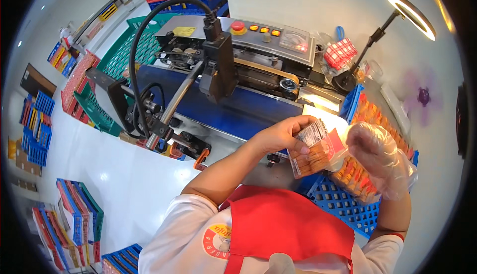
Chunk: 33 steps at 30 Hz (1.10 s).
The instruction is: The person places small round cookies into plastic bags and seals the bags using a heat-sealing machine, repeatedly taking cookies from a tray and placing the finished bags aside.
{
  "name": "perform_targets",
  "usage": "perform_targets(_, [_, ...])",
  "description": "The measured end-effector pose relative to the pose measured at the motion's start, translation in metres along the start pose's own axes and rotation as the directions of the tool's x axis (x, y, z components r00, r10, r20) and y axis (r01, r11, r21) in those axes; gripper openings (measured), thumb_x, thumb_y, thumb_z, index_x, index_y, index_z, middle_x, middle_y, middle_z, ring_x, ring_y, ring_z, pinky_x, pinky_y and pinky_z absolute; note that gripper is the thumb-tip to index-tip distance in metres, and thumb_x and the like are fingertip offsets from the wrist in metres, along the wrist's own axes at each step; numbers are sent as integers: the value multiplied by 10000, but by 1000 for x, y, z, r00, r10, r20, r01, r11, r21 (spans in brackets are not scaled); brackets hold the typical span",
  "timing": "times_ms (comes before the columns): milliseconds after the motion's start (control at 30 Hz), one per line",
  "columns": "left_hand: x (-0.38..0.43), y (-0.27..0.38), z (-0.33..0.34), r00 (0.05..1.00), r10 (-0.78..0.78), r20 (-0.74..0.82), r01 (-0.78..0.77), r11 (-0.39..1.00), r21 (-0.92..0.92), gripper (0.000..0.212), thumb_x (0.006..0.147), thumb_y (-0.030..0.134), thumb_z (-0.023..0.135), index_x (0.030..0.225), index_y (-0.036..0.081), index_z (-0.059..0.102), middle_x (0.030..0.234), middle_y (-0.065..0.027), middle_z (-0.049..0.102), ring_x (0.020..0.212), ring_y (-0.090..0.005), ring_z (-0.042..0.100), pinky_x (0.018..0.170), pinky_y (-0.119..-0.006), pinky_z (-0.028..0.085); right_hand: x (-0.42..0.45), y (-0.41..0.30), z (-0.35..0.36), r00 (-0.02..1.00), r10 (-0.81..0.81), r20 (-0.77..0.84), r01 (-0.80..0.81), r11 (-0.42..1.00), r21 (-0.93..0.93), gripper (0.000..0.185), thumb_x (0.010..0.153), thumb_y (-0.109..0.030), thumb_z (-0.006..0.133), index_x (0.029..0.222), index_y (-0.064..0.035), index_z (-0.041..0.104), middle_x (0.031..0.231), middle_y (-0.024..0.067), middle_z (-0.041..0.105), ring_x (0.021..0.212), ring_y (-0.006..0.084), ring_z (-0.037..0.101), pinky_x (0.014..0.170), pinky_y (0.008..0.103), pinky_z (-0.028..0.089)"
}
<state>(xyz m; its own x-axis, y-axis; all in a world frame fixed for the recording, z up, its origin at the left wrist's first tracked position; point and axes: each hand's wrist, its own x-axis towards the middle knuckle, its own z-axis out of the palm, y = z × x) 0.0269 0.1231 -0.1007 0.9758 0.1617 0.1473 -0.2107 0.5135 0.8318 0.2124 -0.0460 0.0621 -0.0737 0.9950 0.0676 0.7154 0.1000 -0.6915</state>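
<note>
My left hand [288, 136], bare, grips a clear plastic package of brown baked sticks or biscuits [311, 160] by its upper left side. The package bears a printed label and a pink panel. My right hand [376, 154], in a clear plastic glove, is raised at the package's right side; its fingertips are partly hidden, and I cannot tell whether it touches the package. Just behind the package lies a brightly lit pale surface [337, 119]. A band sealing machine [261, 37] with a blue conveyor belt [238, 108] stands in front of me.
A blue plastic crate [344, 207] holds packaged baked goods [376, 115] at the right. A ring lamp [411, 14] stands behind it, near a purple fan [423, 95]. A black sensor or printer head [220, 67] overhangs the belt. Green crates [128, 44] stand at the left.
</note>
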Motion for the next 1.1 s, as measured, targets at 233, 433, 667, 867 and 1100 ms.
perform_targets(233, [-5, -16, 1, 994, -9, 108, 36, 969, -246, 934, 722, 208, 893, 1481, -32, 405, 1330, -125, 603, 1218, -216, 607, 1065, -386, 468, 3, -51, -10, 987, 125, 97, -126, 992, 10, 162, 835, -64, 705, 996, -72, 691, 824, 65, 598, 770, 185, 588, 712, 344, 484])
perform_targets(433, [-13, -14, 8, 978, 6, 208, 110, 834, -541, 868, 811, 223, 835, 1481, -61, 362, 1329, -199, 580, 1201, -303, 627, 1016, -443, 524, 11, -22, -9, 962, -273, 28, 274, 962, -10, 182, 874, -176, 750, 986, -37, 712, 862, 70, 646, 795, 230, 618, 692, 366, 478])
perform_targets(667, [-4, -14, 18, 956, -12, 293, 198, 764, -614, 876, 809, 200, 842, 1471, -78, 341, 1286, -209, 589, 1195, -332, 628, 1014, -449, 527, 6, -14, -2, 979, -171, 108, 106, 889, 446, 136, 855, -112, 765, 963, -29, 767, 862, 71, 652, 836, 227, 647, 714, 348, 503])
perform_targets(867, [-7, -17, 13, 964, -47, 262, 190, 811, -553, 842, 819, 194, 835, 1462, -70, 360, 1287, -213, 583, 1215, -343, 611, 1035, -456, 505, 3, -16, -6, 979, -172, 111, 95, 863, 496, 129, 845, -116, 774, 944, -33, 774, 831, 50, 624, 793, 202, 617, 695, 333, 495])
perform_targets(1100, [3, 1, 26, 957, 38, 288, 106, 877, -468, 846, 818, 192, 828, 1484, -47, 365, 1344, -196, 568, 1255, -310, 583, 1064, -442, 472, -5, -25, -29, 921, -338, -196, 387, 855, 345, 221, 790, -202, 747, 774, -4, 652, 769, 66, 617, 709, 220, 541, 643, 363, 452])
